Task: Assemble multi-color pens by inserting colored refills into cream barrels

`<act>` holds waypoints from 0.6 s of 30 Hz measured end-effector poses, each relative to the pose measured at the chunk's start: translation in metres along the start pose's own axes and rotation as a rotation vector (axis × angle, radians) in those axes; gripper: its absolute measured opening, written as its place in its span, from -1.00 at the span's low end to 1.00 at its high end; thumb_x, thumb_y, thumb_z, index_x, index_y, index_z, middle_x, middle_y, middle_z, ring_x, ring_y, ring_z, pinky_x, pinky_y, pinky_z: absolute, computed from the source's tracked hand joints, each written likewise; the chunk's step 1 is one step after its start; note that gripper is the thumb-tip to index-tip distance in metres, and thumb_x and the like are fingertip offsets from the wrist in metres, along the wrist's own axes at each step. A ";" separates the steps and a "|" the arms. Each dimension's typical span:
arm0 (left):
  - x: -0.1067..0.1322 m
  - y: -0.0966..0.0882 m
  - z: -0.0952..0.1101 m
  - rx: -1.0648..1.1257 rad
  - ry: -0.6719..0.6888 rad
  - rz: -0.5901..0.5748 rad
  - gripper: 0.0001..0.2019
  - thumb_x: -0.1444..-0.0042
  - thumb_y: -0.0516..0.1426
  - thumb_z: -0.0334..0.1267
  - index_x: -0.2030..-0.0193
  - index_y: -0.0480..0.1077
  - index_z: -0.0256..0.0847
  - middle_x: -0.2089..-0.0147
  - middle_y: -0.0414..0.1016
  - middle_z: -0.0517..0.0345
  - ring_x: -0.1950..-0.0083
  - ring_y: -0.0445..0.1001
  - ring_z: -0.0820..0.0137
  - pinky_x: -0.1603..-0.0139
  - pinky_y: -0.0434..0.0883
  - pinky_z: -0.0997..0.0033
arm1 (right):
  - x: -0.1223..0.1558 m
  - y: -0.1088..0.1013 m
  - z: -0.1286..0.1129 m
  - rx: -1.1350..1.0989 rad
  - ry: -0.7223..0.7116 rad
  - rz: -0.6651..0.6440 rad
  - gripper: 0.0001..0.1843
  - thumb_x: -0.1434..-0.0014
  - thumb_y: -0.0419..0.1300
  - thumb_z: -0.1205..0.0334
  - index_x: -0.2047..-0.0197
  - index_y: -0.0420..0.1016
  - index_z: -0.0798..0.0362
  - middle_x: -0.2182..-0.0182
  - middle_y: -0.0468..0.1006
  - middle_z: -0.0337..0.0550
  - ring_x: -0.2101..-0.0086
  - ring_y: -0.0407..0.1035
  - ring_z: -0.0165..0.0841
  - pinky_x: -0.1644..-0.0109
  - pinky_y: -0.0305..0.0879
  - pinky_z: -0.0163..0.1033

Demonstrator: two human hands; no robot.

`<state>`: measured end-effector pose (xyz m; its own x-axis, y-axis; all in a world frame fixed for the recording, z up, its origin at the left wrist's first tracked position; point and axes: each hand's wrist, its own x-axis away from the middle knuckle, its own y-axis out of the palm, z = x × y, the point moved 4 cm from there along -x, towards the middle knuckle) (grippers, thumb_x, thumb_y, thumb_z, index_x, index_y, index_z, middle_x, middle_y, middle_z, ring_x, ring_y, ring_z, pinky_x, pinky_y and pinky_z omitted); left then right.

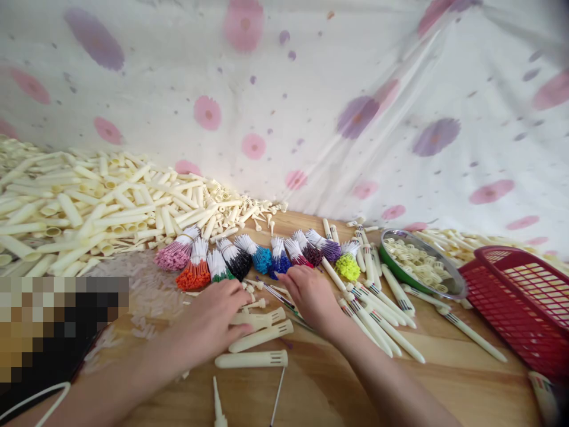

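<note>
My left hand [217, 311] hovers low over the table, its thumb apart from its fingers, beside a slotted cream pen barrel [262, 319]. Two more such barrels [255, 359] lie just below. My right hand [309, 293] reaches its bent fingertips to the lower edge of the dark blue bundle of pen refills [278, 261]; what they pinch, if anything, is hidden. Several thin loose refills [282, 296] lie between my hands. Bundles with other coloured tips stand in an arc, among them orange [192, 273], light blue [261, 258] and yellow [348, 267].
A large heap of cream pen barrels [89, 201] covers the left back. Multicolour pens [382, 323] lie at right, near a green-sided bowl [395, 264] of small cream parts and a red basket [502, 308]. A flowered sheet [284, 118] hangs behind.
</note>
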<state>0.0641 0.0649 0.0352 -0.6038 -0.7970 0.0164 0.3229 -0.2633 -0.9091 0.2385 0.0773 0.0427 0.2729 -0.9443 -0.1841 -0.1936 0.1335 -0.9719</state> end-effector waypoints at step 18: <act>-0.126 -0.027 -0.108 -0.238 -0.330 0.089 -0.71 -0.21 0.08 -0.20 -0.05 0.31 -0.21 -0.07 0.38 0.01 0.04 0.44 0.29 0.07 0.43 0.13 | -0.226 0.051 0.081 0.072 0.279 -0.069 -0.58 -0.24 0.11 0.12 -0.14 0.26 0.05 -0.07 0.32 -0.01 0.02 0.30 -0.18 -0.01 0.27 0.01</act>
<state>0.0527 0.2313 0.0129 -0.3029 -0.9525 0.0309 0.1627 -0.0836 -0.9831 0.2435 0.3222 0.0231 0.0119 -0.9967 -0.0797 -0.1137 0.0779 -0.9905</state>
